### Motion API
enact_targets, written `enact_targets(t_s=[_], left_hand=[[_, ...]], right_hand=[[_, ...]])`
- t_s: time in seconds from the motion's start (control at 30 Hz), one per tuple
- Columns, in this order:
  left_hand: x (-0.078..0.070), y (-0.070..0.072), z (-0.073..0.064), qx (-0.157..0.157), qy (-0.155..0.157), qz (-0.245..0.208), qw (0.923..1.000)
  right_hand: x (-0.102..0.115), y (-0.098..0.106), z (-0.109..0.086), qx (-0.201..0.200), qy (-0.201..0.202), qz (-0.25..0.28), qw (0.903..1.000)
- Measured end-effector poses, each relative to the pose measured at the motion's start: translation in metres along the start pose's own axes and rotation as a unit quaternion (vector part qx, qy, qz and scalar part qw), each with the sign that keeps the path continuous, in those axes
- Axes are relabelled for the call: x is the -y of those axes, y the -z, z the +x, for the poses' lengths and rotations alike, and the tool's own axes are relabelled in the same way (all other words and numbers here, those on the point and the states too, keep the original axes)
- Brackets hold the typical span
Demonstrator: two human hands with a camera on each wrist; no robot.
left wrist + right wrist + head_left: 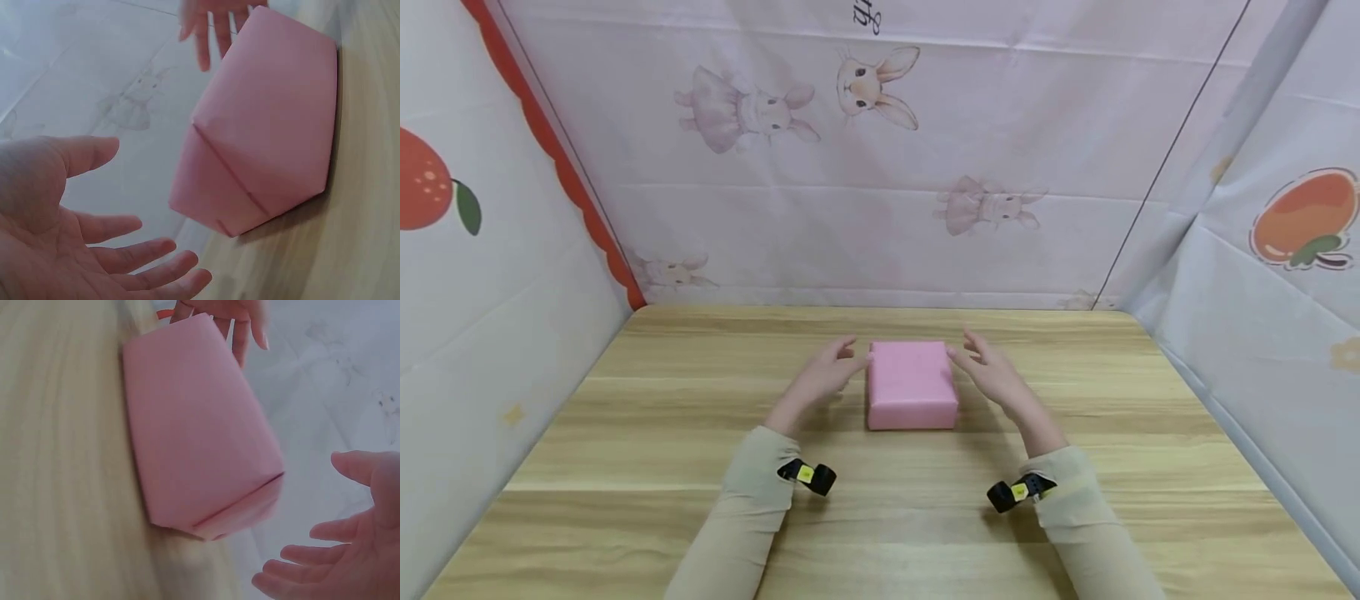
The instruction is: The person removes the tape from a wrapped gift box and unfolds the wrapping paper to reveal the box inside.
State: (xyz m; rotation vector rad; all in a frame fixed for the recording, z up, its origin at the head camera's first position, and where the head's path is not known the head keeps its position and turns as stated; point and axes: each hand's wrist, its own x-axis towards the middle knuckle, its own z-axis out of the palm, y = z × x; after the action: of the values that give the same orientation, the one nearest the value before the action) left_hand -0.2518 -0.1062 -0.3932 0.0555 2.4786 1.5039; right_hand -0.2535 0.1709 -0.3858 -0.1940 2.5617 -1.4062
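Pink paper-wrapped box [913,375] sits on worktop [655,417], between fingers of your left hand [827,372] and right hand [997,377], just beside both. Fingers spread, holding nothing, facing box's folded ends. Neither hand clearly nearer; long axis hard to tell.

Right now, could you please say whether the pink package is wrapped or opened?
The pink package looks wrapped: every side in view is covered, and folded end flaps show in both wrist views.

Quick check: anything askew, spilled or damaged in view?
No spill or damage shows; the pink box rests on the table. Only the backdrop looks odd: its printed rabbits lie sideways.
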Motion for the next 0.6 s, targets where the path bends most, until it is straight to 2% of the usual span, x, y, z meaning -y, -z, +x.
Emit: enact_targets(t_s=[0.1,0.23,0.4,0.6], left_hand=[[0.005,-0.007,0.004,0.017,0.033,-0.069,0.9969],[0.012,-0.013,0.007,0.031,0.046,-0.102,0.9932],[0.018,-0.018,0.009,0.048,0.037,-0.111,0.9920],[0.019,-0.021,0.012,0.054,0.014,-0.090,0.9944]], right_hand=[[-0.008,-0.005,0.004,0.015,-0.021,0.030,0.9992],[-0.016,-0.010,0.007,0.029,-0.023,0.043,0.9984],[-0.021,-0.014,0.008,0.040,-0.027,0.026,0.9985],[-0.023,-0.015,0.009,0.054,-0.018,0.025,0.9980]])
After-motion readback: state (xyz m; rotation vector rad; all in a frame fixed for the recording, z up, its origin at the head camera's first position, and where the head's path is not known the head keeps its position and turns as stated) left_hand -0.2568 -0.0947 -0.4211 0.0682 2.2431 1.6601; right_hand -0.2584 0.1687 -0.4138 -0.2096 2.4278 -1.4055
